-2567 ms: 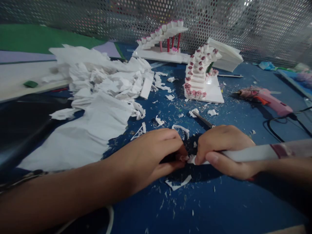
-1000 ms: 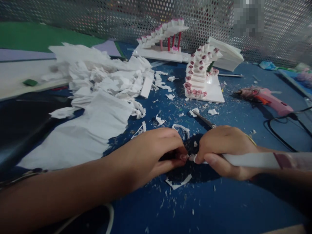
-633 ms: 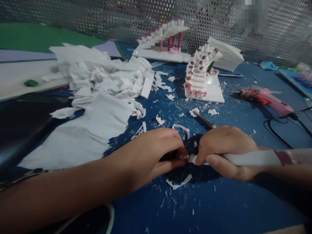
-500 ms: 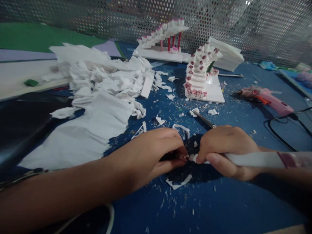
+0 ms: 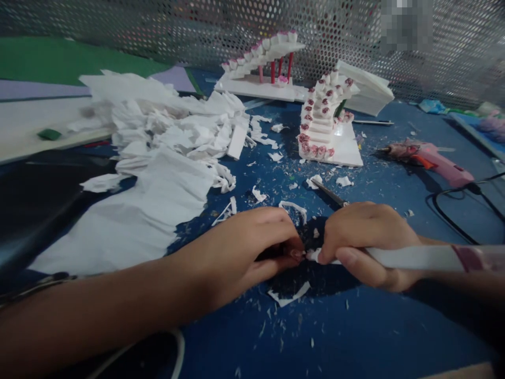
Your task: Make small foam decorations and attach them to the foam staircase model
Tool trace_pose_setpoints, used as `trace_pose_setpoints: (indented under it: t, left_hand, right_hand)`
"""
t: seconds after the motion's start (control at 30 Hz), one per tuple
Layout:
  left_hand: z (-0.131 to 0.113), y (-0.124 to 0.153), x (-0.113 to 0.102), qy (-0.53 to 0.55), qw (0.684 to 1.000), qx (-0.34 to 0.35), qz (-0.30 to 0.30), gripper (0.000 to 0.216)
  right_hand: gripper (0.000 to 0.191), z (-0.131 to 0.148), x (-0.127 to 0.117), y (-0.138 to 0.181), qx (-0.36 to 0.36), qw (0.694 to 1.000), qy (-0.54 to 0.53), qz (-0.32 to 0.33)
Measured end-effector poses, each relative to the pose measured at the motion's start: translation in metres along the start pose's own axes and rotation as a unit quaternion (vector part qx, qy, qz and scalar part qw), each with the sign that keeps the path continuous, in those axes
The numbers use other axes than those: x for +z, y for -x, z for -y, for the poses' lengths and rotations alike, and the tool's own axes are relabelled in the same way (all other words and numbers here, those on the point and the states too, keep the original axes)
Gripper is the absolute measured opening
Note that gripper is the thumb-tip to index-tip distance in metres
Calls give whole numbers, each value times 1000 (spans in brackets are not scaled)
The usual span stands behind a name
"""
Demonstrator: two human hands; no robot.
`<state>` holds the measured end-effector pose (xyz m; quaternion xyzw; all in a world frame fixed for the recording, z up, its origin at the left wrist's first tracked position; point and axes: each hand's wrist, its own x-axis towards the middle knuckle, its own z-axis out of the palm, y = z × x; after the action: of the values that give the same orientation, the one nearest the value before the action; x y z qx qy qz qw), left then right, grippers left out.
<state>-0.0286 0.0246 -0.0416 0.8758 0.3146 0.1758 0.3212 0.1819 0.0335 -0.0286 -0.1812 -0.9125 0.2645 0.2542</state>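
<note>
My left hand (image 5: pixel 262 245) is closed in a pinch low over the blue table. Between its fingertips a small pinkish piece (image 5: pixel 298 255) shows, mostly hidden. Right beside it, my right hand (image 5: pixel 371 245) is closed on a long white strip (image 5: pixel 414 258) with a dark red band, which runs out past the right edge. A white end (image 5: pixel 314 255) pokes from under its fingertips, close to the pinkish piece; whether the two touch I cannot tell. Just beyond the right knuckles lies a dark pointed scissor blade (image 5: pixel 329 193), its handles hidden. A thin paper scrap (image 5: pixel 290 296) lies below the hands.
Crumpled white paper (image 5: pixel 169 121) heaps up at left. Two white model staircases with pink and red flower-like trim, one rear (image 5: pixel 262 58) and one nearer (image 5: pixel 325 126), stand behind the hands. A pink hot glue gun (image 5: pixel 434 160) with black cord (image 5: pixel 445 218) lies right. Perforated metal (image 5: pixel 177 31) closes the back.
Almost nothing differs; both hands keep their hold and place, with only a slight shift of the right fingers.
</note>
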Motion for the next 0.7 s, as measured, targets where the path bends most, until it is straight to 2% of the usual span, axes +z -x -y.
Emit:
trace_pose_setpoints:
  t: [0.13,0.33,0.53,0.7]
  left_hand:
    - [-2,-1,0,-6,1000,-8,9,13]
    - [-2,0,0,-14,1000,5,-4,27]
    - [-2,0,0,-12,1000,-8,-7,22]
    - [-1,0,2,-21,999,-6,-26,18]
  right_hand:
    - [26,1,-3,0,11,998,-54,-20]
    - [27,1,-5,0,71,997,7,-6]
    - [27,-1,-1,-1,35,999,-10,12]
    - [25,0,-1,-3,40,998,14,47]
